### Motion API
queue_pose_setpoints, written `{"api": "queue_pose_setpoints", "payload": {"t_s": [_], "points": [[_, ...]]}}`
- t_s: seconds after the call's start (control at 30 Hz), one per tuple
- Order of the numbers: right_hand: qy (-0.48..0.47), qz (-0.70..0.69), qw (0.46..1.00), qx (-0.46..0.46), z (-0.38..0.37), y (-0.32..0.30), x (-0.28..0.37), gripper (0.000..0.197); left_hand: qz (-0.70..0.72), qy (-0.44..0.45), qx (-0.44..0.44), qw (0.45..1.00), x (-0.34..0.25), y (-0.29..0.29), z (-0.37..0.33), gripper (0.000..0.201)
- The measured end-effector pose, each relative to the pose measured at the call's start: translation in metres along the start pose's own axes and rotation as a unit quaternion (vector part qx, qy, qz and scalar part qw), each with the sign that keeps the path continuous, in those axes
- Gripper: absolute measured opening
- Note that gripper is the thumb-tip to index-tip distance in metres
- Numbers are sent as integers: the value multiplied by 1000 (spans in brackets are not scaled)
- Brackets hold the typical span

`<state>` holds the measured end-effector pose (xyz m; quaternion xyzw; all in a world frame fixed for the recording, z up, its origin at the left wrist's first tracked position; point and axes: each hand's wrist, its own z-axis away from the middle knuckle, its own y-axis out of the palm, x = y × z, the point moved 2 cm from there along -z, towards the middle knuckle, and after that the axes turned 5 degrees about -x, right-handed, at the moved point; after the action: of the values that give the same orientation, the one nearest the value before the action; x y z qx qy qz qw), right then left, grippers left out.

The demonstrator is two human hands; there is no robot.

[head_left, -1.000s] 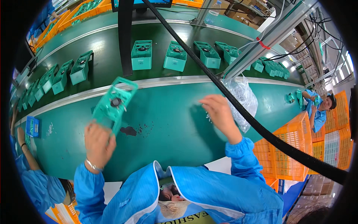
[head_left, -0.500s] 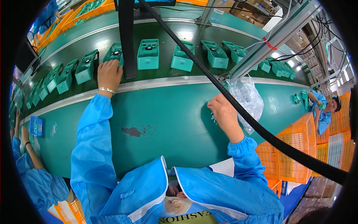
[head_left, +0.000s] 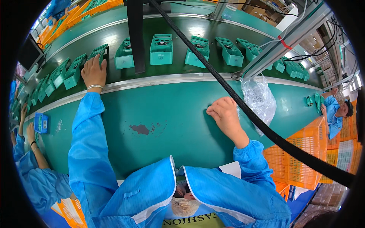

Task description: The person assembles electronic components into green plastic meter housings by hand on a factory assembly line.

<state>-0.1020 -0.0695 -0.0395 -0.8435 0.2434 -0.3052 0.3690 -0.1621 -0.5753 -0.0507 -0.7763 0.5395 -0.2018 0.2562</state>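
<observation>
On the far side of the bench, my left hand [head_left: 94, 72] is closed over the near end of a green plastic housing [head_left: 101, 49], covering most of its front wall. The housing is an open tray shape, like the others in the row. My right hand [head_left: 225, 116] hovers above the green bench top, thumb and fingertips pinched together. Whatever lies in that pinch is too small or hidden to make out. Small white bits [head_left: 238, 111] show just beside it, partly covered by the hand. Nearby lies a clear plastic bag [head_left: 258, 100] of small pale pieces.
More housings, one a green housing [head_left: 161, 50] with a round black part, line the dark belt [head_left: 178, 72]. A black cable [head_left: 243, 102] and metal post [head_left: 285, 41] cross the right side. Orange crates [head_left: 300, 152] stand at right; co-workers sit at both sides.
My left hand has left the housing beside the black strap and moved left onto the neighbouring one. My right hand, still pinched, has shifted left from the white bits. The view has shifted slightly.
</observation>
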Motion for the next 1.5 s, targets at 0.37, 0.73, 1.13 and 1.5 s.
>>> {"api": "queue_pose_setpoints", "payload": {"t_s": [0.37,0.73,1.13,1.5], "points": [[6,2,1000,-13,1,2,10,16,-38,61,81,994,30,-5,2,25],[9,2,1000,-21,0,16,8,15,62,93,51,992,31,-89,41,18],[-33,41,998,-27,-1,14,24,18,231,128,131,955,-24,-239,135,17],[-45,65,996,-30,-6,16,36,17,270,140,154,940,-49,-282,168,18]]}}
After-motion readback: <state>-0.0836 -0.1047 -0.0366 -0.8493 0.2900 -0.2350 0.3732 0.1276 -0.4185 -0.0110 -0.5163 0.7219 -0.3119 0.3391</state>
